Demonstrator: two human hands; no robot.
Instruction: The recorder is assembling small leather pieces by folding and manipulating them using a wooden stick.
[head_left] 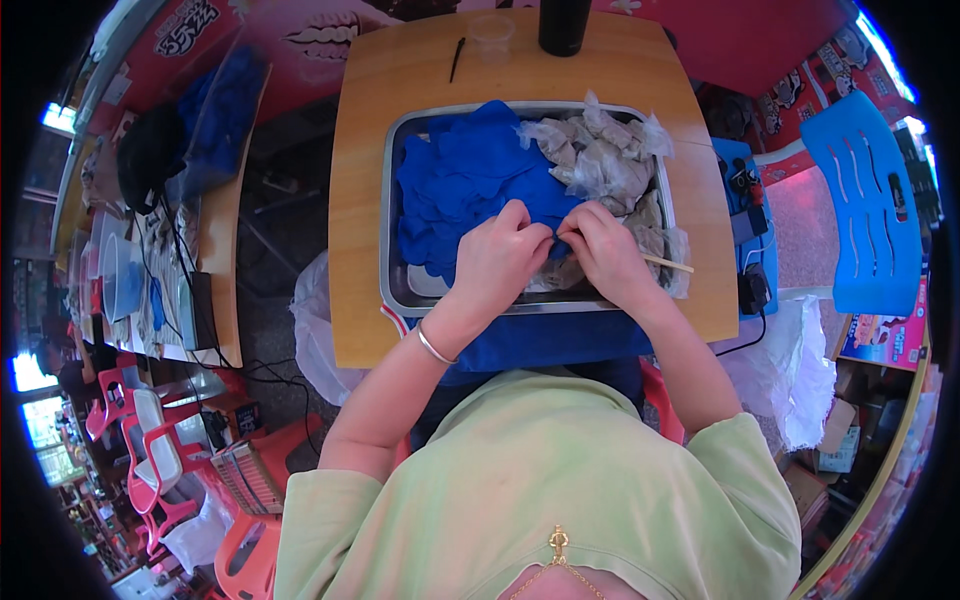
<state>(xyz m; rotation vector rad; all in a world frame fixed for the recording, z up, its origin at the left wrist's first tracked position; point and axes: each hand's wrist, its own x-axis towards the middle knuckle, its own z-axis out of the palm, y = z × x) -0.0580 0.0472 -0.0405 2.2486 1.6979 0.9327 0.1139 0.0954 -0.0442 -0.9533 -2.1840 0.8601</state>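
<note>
My left hand [503,252] and my right hand [606,254] meet over the near half of a metal tray [387,262]. Both are closed, fingertips pinched together around a small dark bit too tiny to name. Under and beyond my left hand spreads a heap of flat blue cloth-like pieces [465,165]. Clear plastic bags with grey-beige contents [603,172] fill the tray's right side. A thin pale wooden stick [670,264] juts out to the right from beneath my right hand; whether that hand grips it, I cannot tell.
The tray stands on a wooden table [360,130]. At its far edge are a black cup [564,27], a clear plastic cup [491,33] and a black pen-like stick [457,60]. A blue chair [868,205] stands right; a cluttered side table [228,290] is left.
</note>
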